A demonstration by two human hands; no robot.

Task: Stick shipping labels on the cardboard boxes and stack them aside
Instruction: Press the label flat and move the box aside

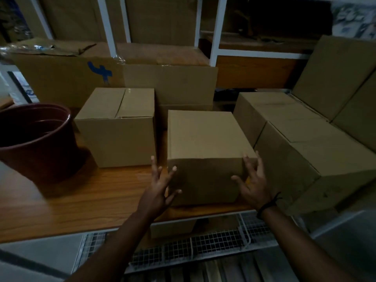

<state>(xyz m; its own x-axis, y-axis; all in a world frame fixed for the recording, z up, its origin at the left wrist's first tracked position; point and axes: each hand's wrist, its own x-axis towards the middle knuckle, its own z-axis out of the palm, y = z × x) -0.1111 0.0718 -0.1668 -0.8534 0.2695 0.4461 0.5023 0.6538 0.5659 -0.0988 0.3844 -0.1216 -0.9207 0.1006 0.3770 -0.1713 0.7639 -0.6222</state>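
Dim storeroom: a closed cardboard box is sitting on the wooden tabletop between the wide-spread left hand and right hand, a maroon pot standing further left

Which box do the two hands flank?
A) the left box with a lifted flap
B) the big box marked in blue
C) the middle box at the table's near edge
C: the left hand and the right hand, fingers spread, sit at the near corners of the middle box.

Your right hand: thin black band at the wrist, perhaps knotted cord
Your forearms: both bare
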